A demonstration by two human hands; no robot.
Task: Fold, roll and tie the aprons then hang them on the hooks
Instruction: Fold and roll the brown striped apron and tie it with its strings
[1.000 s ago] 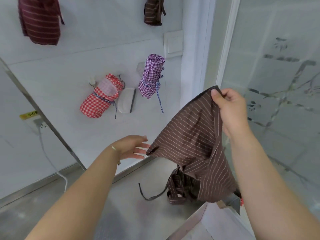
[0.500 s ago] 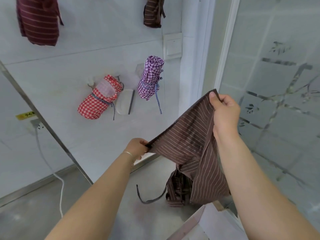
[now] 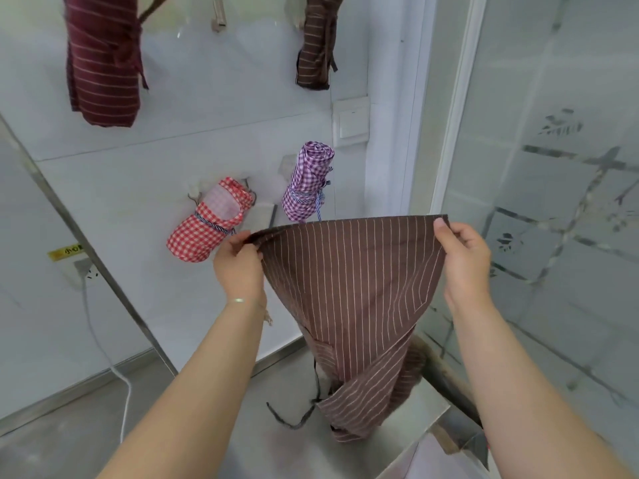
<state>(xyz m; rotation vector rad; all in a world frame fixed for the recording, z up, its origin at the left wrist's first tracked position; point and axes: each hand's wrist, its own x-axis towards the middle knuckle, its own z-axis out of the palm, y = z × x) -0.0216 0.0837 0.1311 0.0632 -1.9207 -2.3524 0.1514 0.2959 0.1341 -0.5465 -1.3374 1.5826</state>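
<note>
Left hand and right hand are pinching brown striped apron top corners, spreading it; lower part seemingly twisted.

A brown apron with thin pale stripes; a red-and-white checked roll; a purple-and-white checked roll; a maroon striped apron; a brown striped roll; white wall tiles.

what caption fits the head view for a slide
Both hands, left and right, stretch a brown striped apron taut before rolled aprons hanging on the wall.
</note>
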